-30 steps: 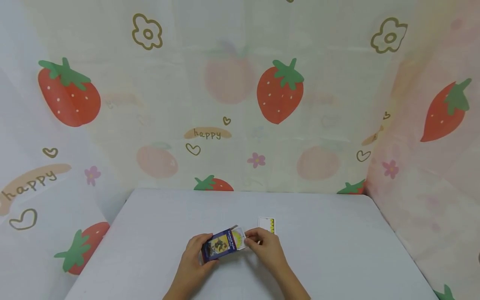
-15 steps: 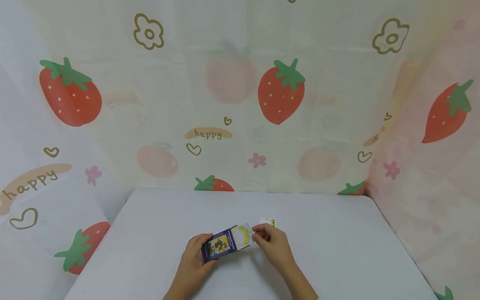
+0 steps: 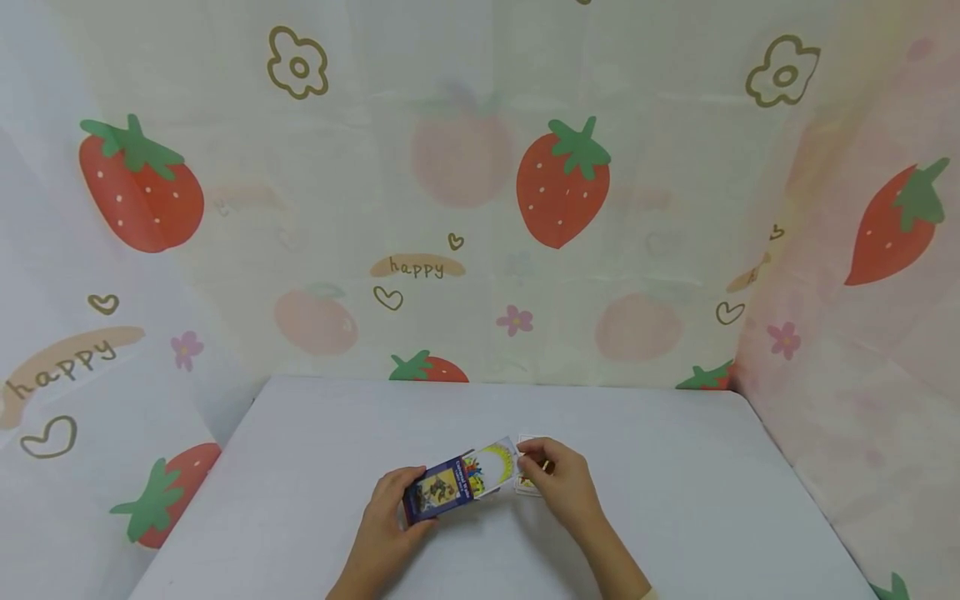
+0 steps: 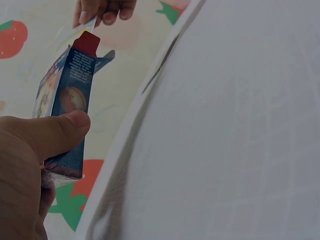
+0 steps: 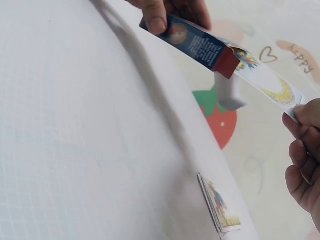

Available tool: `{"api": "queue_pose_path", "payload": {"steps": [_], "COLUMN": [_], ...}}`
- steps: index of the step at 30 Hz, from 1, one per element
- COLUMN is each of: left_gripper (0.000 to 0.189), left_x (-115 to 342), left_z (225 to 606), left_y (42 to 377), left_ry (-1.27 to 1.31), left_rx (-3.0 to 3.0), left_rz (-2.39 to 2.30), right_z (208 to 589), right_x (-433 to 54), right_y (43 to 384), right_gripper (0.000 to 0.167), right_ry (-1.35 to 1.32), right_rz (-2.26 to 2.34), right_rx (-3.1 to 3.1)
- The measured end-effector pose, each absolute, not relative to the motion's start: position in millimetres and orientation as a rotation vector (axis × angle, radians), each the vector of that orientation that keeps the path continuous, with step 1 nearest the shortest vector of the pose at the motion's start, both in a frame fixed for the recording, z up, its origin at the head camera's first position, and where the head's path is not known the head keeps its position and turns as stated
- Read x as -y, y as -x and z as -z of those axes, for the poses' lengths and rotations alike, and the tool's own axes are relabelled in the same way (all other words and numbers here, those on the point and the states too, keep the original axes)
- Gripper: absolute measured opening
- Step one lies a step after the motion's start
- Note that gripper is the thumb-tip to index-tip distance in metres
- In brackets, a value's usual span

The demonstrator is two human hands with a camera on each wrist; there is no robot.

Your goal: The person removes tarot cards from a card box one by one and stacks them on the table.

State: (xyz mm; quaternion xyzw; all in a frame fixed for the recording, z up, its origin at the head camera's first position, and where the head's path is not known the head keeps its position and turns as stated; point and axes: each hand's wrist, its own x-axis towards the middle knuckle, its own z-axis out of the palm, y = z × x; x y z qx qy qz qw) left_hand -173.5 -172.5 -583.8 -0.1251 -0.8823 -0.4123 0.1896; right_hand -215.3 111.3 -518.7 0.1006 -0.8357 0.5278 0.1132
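A dark blue card box [image 3: 438, 490] with a picture on its front is gripped by my left hand [image 3: 386, 525], thumb along the near side and fingers over the far side. Its red-lined end flap [image 4: 87, 44] stands open in the left wrist view. Out of that end sticks a white card [image 3: 497, 464] with a yellow arc and a patch of colours, its other end still inside the box. My right hand [image 3: 562, 487] pinches the card's outer corner between thumb and index finger. Whether one card or more is held cannot be told.
A small stack of picture cards [image 5: 218, 205] lies on the white table [image 3: 337, 433], partly hidden behind my right hand in the head view. Strawberry-printed curtains [image 3: 442, 192] enclose the table at the back and sides.
My right hand has moved right and slightly away from me, drawing the card further out of the box, so its coloured part now shows. The left hand and box have stayed in place.
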Motion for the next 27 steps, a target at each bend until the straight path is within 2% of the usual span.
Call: {"api": "queue_pose_path", "payload": {"steps": [27], "left_gripper": [0.080], "left_x": [170.4], "left_z": [579.5], "left_y": [173.0], "left_ry": [0.326], "left_rx": [2.474], "left_rz": [1.218], "right_z": [506.4], "right_x": [-145.5], "right_y": [225.0], "right_gripper": [0.013], "right_ry": [-0.276], "right_rz": [-1.485], "right_rx": [2.430]}}
